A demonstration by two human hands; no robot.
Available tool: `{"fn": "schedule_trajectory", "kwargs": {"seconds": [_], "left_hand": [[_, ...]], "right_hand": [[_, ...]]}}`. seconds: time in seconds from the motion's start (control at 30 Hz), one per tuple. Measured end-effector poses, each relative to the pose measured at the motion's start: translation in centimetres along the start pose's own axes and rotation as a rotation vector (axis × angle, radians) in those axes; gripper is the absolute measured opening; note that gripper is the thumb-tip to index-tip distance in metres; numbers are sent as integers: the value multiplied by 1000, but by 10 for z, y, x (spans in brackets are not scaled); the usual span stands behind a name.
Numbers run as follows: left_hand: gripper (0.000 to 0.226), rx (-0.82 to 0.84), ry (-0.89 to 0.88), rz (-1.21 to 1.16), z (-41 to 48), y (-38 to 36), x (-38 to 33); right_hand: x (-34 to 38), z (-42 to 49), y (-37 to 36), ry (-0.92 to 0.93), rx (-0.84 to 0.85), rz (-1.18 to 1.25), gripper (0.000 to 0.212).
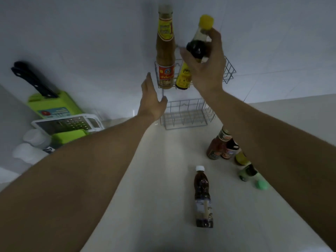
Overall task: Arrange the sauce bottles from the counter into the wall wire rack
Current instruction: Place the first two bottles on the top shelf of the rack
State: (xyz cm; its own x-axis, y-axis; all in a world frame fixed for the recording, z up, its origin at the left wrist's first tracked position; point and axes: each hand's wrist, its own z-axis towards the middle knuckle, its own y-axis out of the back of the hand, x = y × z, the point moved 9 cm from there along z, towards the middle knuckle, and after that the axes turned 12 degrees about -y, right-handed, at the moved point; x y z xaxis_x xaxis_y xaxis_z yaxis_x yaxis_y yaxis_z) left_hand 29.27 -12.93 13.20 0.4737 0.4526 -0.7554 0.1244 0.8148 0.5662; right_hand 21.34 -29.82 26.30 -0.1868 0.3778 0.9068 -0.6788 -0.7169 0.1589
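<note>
My right hand [207, 70] grips a dark sauce bottle with a yellow cap [197, 46], its base down in the upper basket of the wall wire rack [230, 72]. A tall brown sauce bottle [165, 50] stands in that basket at the left. My left hand [151, 100] is open, fingers apart, beside the rack's left edge, holding nothing. The lower basket [185, 115] holds nothing. On the counter stand a dark bottle with a white cap [202, 195] and, partly hidden behind my right forearm, a cluster of several bottles [222, 146], one with a green cap [261, 185].
At the left stand a green knife block [54, 104] with a black-handled knife [34, 80], a white grater [69, 124] and white lidded jars [34, 140]. The white counter [163, 179] runs back to the tiled wall.
</note>
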Motion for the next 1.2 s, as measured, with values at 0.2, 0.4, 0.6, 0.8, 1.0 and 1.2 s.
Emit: {"fn": "schedule_trajectory", "kwargs": {"seconds": [0.2, 0.4, 0.6, 0.8, 1.0, 1.2], "left_hand": [[88, 50, -47, -71, 22, -6, -16], [95, 95, -12, -88, 19, -10, -16], [91, 125, -42, -71, 18, -7, -19], [93, 118, -44, -69, 18, -10, -16], [102, 136, -36, -117, 15, -14, -15], [98, 59, -21, -60, -12, -13, -20]], "right_hand": [[17, 35, -4, 77, -47, -9, 63], [8, 55, -33, 31, 124, -117, 63], [-25, 51, -47, -119, 255, -128, 56], [-40, 44, -45, -200, 289, -152, 52], [-49, 37, -53, -292, 346, -150, 50], [-41, 22, -35, -308, 189, -338, 75]]}}
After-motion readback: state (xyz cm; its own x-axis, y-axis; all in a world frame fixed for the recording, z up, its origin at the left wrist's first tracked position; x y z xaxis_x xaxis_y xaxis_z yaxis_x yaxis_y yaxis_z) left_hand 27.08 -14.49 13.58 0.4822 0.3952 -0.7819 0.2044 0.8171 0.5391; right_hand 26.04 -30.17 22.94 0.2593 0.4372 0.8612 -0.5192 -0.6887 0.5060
